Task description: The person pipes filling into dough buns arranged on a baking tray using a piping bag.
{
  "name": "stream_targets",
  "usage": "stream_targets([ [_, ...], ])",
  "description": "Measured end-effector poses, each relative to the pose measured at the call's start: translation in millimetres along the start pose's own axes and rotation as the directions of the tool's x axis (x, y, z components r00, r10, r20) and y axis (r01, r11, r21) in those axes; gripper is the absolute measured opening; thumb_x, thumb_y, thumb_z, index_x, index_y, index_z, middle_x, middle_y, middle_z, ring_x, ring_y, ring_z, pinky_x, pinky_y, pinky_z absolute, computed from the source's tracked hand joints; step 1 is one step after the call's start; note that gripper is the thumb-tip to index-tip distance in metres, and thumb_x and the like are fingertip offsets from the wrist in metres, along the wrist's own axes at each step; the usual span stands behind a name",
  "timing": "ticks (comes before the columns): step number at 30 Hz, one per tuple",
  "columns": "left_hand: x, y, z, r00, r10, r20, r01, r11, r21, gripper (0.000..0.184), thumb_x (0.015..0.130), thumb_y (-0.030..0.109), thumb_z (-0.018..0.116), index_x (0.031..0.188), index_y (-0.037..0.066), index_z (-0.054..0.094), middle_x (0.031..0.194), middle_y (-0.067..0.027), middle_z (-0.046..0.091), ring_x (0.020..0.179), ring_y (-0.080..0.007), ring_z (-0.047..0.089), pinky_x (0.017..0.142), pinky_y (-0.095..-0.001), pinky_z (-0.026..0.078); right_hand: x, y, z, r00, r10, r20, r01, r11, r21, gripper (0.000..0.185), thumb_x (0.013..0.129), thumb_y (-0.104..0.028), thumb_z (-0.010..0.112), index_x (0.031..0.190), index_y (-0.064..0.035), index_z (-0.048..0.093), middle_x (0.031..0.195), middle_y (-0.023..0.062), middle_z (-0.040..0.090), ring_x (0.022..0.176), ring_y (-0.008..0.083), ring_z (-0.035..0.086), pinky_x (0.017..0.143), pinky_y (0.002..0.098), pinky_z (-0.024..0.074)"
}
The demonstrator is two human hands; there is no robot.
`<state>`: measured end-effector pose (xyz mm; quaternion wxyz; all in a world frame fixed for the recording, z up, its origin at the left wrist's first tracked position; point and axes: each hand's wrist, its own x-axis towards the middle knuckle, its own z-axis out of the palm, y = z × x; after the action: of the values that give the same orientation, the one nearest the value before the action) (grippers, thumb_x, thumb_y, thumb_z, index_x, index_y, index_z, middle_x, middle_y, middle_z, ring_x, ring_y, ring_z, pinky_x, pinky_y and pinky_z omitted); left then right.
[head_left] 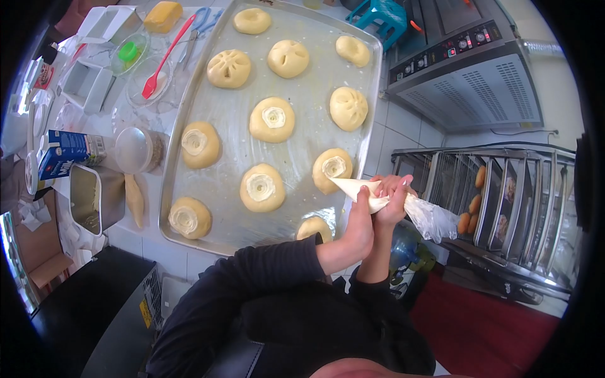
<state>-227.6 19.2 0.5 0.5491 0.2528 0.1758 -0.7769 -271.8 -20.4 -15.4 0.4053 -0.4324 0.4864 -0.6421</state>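
A piping bag (353, 187) filled with pale cream lies between my two hands over the right edge of a large metal baking tray (220, 142). My left hand (358, 222) is closed round its front part. Behind it, my right hand (393, 200) grips the fuller part, and the twisted clear end hangs out to the right. The bag's tip points left, at the lower edge of a dough bun (324, 183) with cream in its hollow; whether they touch I cannot tell. Several other buns hold cream, such as the bun (262, 196) at centre. Farther buns show pressed hollows without cream.
A milk carton (66, 148), a metal loaf tin (113, 200), a lidded plastic tub (135, 150) and a red silicone brush (151, 85) stand or lie left of the tray. At right are an oven (466, 82) and a rack (523, 214) holding baked goods.
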Motion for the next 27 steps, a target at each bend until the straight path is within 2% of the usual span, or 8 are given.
stream_targets([
  [2,0,-1,-1,0.999,-0.028,0.021,0.028,1.0,0.004,0.042,0.088,0.033,0.025,0.116,0.002,0.031,0.111,-0.0103,0.042,0.107,-0.017,0.039,0.091,-0.031,0.031,0,-2,1,1.0,-0.009,-0.015,0.009,0.999,-0.045,0.046,0.086,-0.031,0.038,0.047,-0.0098,0.028,0.042,0.0005,0.029,0.039,0.0099,0.031,0.055,0.033,0.0404],
  [17,20,-12,-4,0.992,-0.067,0.107,0.067,0.998,-0.003,0.04,0.087,0.032,0.028,0.115,0.004,0.034,0.11,-0.0083,0.043,0.105,-0.016,0.04,0.089,-0.0297,0.031,14,-7,-5,0.996,-0.082,-0.041,0.078,0.993,-0.089,0.044,0.087,-0.03,0.036,0.049,-0.0107,0.028,0.044,0.0002,0.029,0.041,0.01,0.031,0.056,0.0326,0.0395],
  [22,21,-3,7,0.983,-0.076,0.167,0.078,0.997,-0.005,0.041,0.087,0.033,0.029,0.116,0.005,0.034,0.11,-0.0083,0.043,0.106,-0.0165,0.039,0.09,-0.0297,0.031,23,-3,-8,0.994,-0.102,-0.035,0.1,0.994,-0.042,0.047,0.087,-0.03,0.037,0.047,-0.0069,0.032,0.043,0.0023,0.035,0.04,0.0107,0.034,0.053,0.0317,0.043],
  [25,20,3,17,0.992,-0.082,0.1,0.081,0.997,0.016,0.038,0.088,0.03,0.023,0.111,0.001,0.034,0.101,-0.0099,0.044,0.097,-0.0151,0.043,0.081,-0.0301,0.035,26,-1,-7,0.994,-0.099,-0.044,0.098,0.994,-0.039,0.046,0.087,-0.03,0.037,0.047,-0.007,0.032,0.043,0.0021,0.034,0.04,0.0106,0.034,0.053,0.0318,0.0432],
  [27,21,6,19,0.993,-0.076,0.085,0.075,0.997,0.023,0.037,0.088,0.029,0.022,0.11,0.001,0.034,0.101,-0.0101,0.044,0.097,-0.0155,0.043,0.08,-0.0306,0.035,28,1,-6,0.994,-0.105,-0.039,0.103,0.994,-0.042,0.046,0.087,-0.029,0.038,0.047,-0.0066,0.033,0.044,0.0022,0.035,0.04,0.0108,0.034,0.053,0.0318,0.0434],
])
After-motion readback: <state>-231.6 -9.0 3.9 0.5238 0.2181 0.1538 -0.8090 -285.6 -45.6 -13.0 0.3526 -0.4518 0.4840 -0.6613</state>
